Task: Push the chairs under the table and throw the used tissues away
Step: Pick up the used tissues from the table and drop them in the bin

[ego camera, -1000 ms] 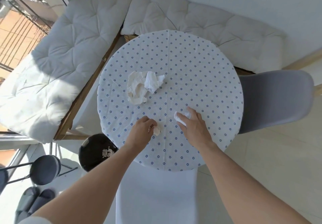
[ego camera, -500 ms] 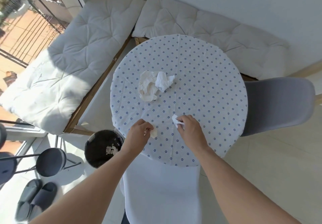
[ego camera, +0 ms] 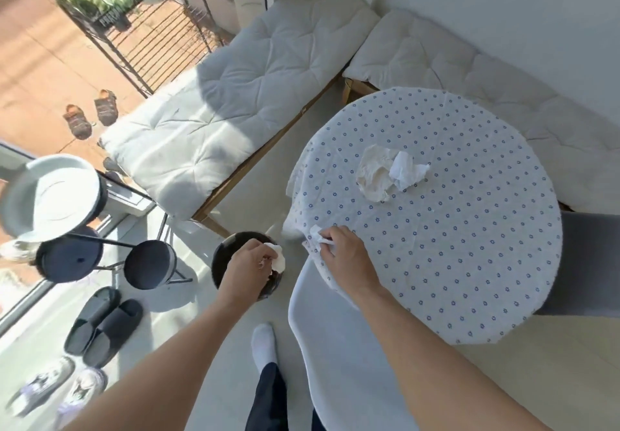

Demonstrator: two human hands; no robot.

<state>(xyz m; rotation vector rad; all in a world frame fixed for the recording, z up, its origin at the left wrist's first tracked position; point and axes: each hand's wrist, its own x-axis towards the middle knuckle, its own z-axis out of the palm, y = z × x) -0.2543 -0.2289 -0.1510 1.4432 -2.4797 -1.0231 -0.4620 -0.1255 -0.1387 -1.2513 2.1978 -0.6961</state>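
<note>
My left hand [ego camera: 246,268] holds a small crumpled tissue [ego camera: 276,258] directly above the round black bin [ego camera: 223,256] on the floor left of the table. My right hand [ego camera: 345,259] grips another white tissue [ego camera: 317,234] at the table's near-left edge. The round table [ego camera: 469,263] has a white cloth with blue dots. Two larger crumpled tissues [ego camera: 389,172] lie on it farther back. A white chair [ego camera: 335,346] stands tucked at the table's near side, and a grey chair [ego camera: 590,263] sits at the right.
White-cushioned benches [ego camera: 218,102] run along the wall behind and left of the table. Black round stools [ego camera: 147,264] and a white-topped stand [ego camera: 50,195] are at the left. Dark slippers [ego camera: 104,323] and sneakers [ego camera: 53,387] lie on the floor. My socked foot [ego camera: 265,343] is beside the white chair.
My left hand carried its tissue off the table leftward to above the bin. My right hand slid with its tissue to the table's left edge. The view turned left.
</note>
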